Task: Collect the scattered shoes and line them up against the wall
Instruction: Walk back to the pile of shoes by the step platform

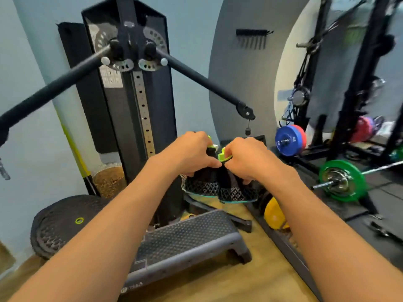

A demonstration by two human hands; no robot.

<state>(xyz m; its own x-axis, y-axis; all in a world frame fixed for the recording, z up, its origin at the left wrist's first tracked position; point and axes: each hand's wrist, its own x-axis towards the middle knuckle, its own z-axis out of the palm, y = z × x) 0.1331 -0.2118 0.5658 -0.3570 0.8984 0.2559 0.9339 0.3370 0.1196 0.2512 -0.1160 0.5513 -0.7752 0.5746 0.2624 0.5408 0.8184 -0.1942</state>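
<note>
Head view: left hand point(188, 154) grips the left sneaker point(201, 186), right hand point(250, 161) the right sneaker point(236, 192) (carrying step), wall point(192, 29) next, I guess.

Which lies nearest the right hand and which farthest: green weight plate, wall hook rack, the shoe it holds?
1. Black shoe, gripped in the right hand.
2. Green weight plate, low on the right.
3. Wall hook rack, high up, far behind.

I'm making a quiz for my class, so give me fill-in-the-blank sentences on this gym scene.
The left hand and right hand together hold ___ black shoes.
The near plate, on the barbell, is ___.
The far plate, fronting a red plate, is ___.
Missing: two; green; blue.
</note>
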